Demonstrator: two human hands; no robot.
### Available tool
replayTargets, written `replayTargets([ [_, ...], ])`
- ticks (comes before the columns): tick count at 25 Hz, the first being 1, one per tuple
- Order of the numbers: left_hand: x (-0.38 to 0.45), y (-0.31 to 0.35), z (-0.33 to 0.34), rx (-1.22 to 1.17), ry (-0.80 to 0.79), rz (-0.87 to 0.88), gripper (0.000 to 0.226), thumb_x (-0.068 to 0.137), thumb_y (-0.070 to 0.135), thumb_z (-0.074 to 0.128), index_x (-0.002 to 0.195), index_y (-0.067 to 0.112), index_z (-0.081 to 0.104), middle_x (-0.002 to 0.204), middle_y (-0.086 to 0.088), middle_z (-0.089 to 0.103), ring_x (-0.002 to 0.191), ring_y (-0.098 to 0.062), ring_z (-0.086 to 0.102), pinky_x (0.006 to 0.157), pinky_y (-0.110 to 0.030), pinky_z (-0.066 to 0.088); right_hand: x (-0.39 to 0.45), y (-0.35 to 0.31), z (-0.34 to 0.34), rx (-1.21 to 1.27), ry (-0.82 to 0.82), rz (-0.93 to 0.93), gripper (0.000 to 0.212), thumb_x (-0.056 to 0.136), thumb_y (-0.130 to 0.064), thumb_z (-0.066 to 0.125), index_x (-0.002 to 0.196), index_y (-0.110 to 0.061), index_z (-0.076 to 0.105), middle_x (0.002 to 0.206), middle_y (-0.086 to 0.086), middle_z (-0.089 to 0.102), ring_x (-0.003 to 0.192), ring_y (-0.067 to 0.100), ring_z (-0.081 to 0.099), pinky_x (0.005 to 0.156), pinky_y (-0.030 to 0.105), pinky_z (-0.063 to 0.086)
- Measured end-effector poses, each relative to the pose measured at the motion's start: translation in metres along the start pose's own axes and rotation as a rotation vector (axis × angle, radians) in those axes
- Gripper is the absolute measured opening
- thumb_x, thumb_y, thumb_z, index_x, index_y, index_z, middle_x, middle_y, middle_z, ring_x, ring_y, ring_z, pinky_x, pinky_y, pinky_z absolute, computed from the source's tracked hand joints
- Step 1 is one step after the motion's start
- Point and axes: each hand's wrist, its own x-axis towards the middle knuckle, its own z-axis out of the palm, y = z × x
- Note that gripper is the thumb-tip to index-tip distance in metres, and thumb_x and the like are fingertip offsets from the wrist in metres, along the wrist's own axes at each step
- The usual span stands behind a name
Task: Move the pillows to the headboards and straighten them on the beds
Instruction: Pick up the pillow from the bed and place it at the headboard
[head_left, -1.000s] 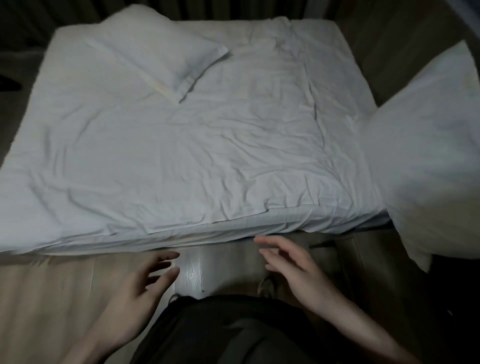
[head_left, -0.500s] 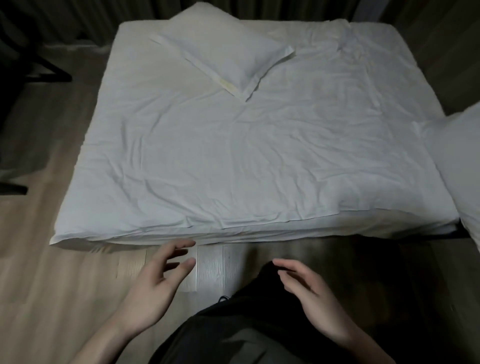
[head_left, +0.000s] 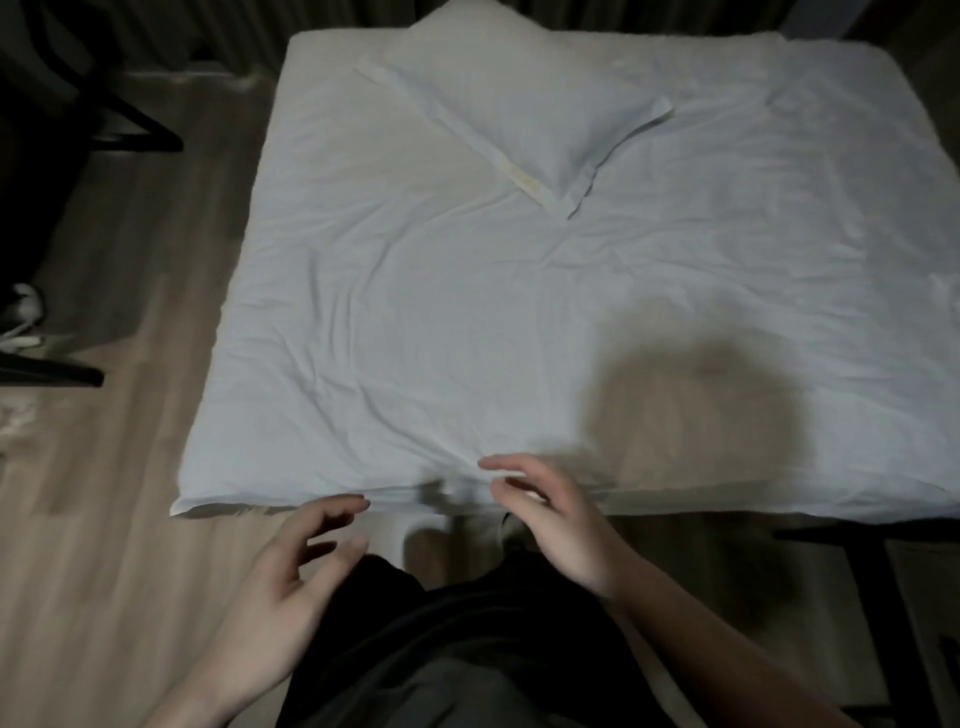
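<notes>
Both hands (head_left: 280, 587) (head_left: 558, 525) reached bed (head_left: 415, 312) edge, grips empty.

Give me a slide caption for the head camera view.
Both hands open at the bed's near edge; pillow lies skewed.

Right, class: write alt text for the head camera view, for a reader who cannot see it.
A white pillow lies skewed, corner pointing down the bed, near the far edge of a bed covered in a wrinkled white sheet. In the foreground the person's left hand and right hand hover open and empty at the near edge, above a wooden floor.
</notes>
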Motion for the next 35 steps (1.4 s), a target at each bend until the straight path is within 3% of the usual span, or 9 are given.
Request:
replayTargets([
  [5, 0.042, -0.048, -0.102, -0.023, 0.044, -0.047, 0.033, 0.087, 0.048, 0.072, 0.119, 0.041, 0.071, 0.12, 0.004, 0.073, 0.118, -0.002, 0.065, 0.093, -0.017, 0.053, 0.06, -0.056, 0.084, 0.016, 0.06, -0.044, 0.023, 0.101, -0.025, 0.063, 0.113, -0.042, 0.073, 0.121, -0.018, 0.073, 0.115, -0.004, 0.065, 0.093, 0.018, 0.05],
  [8, 0.097, -0.068, -0.175, 0.048, -0.115, 0.037, 0.027, 0.096, 0.03, 0.07, 0.118, 0.046, 0.069, 0.124, 0.014, 0.069, 0.12, 0.002, 0.062, 0.094, -0.022, 0.054, 0.084, -0.047, 0.151, 0.049, 0.197, 0.027, 0.024, 0.101, -0.026, 0.065, 0.116, -0.042, 0.074, 0.115, -0.016, 0.076, 0.11, 0.001, 0.069, 0.1, 0.036, 0.055],
  [10, 0.134, -0.069, -0.225, 0.143, -0.234, 0.13, 0.023, 0.098, 0.034, 0.066, 0.119, 0.045, 0.067, 0.127, 0.022, 0.065, 0.12, 0.004, 0.06, 0.095, -0.029, 0.054, 0.081, -0.039, 0.206, 0.113, 0.309, 0.102, 0.026, 0.102, -0.022, 0.065, 0.118, -0.041, 0.074, 0.112, -0.013, 0.078, 0.11, 0.006, 0.071, 0.107, 0.046, 0.053],
  [16, 0.187, -0.041, -0.331, 0.227, -0.348, 0.307, 0.021, 0.1, 0.028, 0.066, 0.12, 0.032, 0.069, 0.127, 0.02, 0.067, 0.122, 0.001, 0.061, 0.096, -0.02, 0.051, 0.032, -0.065, 0.329, 0.267, 0.493, 0.138, 0.032, 0.101, -0.009, 0.063, 0.125, -0.028, 0.071, 0.117, -0.012, 0.079, 0.113, 0.002, 0.071, 0.101, 0.02, 0.051],
  [20, 0.173, -0.051, -0.339, 0.225, -0.367, 0.355, 0.033, 0.091, 0.048, 0.064, 0.121, 0.036, 0.068, 0.13, 0.021, 0.066, 0.123, 0.0, 0.061, 0.099, -0.028, 0.049, 0.048, -0.066, 0.357, 0.319, 0.491, 0.116, 0.035, 0.1, -0.004, 0.063, 0.129, -0.023, 0.068, 0.111, -0.014, 0.08, 0.11, -0.002, 0.071, 0.091, 0.014, 0.053],
  [23, 0.166, -0.076, -0.353, 0.206, -0.33, 0.306, 0.034, 0.088, 0.046, 0.064, 0.121, 0.04, 0.067, 0.133, 0.02, 0.064, 0.123, -0.002, 0.061, 0.1, -0.03, 0.05, 0.078, -0.072, 0.368, 0.322, 0.464, 0.097, 0.035, 0.101, -0.009, 0.064, 0.131, -0.026, 0.066, 0.116, -0.015, 0.078, 0.115, 0.005, 0.071, 0.094, 0.019, 0.054],
  [25, 0.164, -0.089, -0.378, 0.221, -0.314, 0.274, 0.028, 0.093, 0.041, 0.068, 0.121, 0.045, 0.066, 0.133, 0.02, 0.064, 0.123, -0.001, 0.06, 0.098, -0.027, 0.051, 0.095, -0.09, 0.38, 0.314, 0.45, 0.055, 0.034, 0.101, -0.017, 0.065, 0.129, -0.037, 0.069, 0.124, -0.012, 0.075, 0.119, 0.007, 0.069, 0.1, 0.027, 0.053],
  [29, 0.192, -0.1, -0.437, 0.236, -0.241, 0.258, 0.036, 0.096, 0.017, 0.068, 0.118, 0.046, 0.067, 0.127, 0.019, 0.067, 0.119, 0.001, 0.063, 0.094, -0.015, 0.051, 0.135, -0.146, 0.399, 0.296, 0.428, -0.011, 0.034, 0.101, -0.021, 0.065, 0.123, -0.045, 0.07, 0.124, -0.016, 0.073, 0.12, 0.0, 0.065, 0.099, 0.024, 0.05],
  [35, 0.272, -0.103, -0.519, 0.215, -0.352, 0.312, 0.031, 0.097, 0.025, 0.066, 0.122, 0.043, 0.067, 0.127, 0.025, 0.064, 0.121, 0.006, 0.06, 0.09, -0.003, 0.045, 0.208, -0.198, 0.462, 0.327, 0.509, -0.009, 0.03, 0.102, -0.027, 0.062, 0.124, -0.047, 0.07, 0.12, -0.006, 0.074, 0.122, 0.005, 0.064, 0.113, 0.041, 0.047],
])
